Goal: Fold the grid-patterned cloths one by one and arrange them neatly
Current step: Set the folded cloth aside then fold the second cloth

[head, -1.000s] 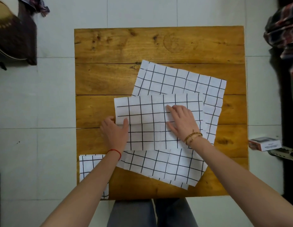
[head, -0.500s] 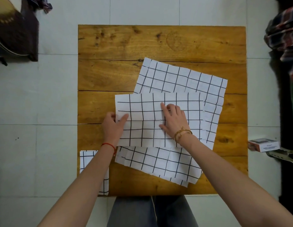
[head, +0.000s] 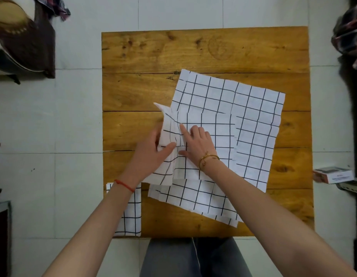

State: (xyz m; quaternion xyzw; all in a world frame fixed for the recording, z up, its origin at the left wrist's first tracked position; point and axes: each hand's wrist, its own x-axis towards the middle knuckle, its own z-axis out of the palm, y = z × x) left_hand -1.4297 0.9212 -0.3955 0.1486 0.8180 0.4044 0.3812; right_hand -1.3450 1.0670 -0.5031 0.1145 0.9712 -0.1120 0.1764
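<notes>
At table (head: 133, 92) centre my left hand (head: 151, 154) pinches the cloth (head: 209, 136) edge, folding toward 3 o'clock; right hand (head: 197, 144) presses with straight fingers; next I flatten it.

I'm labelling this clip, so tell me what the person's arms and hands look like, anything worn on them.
Both forearms are bare, with no sleeves in view. The left hand has a thin red string bracelet at the wrist. The right hand has thin gold bangles at the wrist. No gloves show.
</notes>
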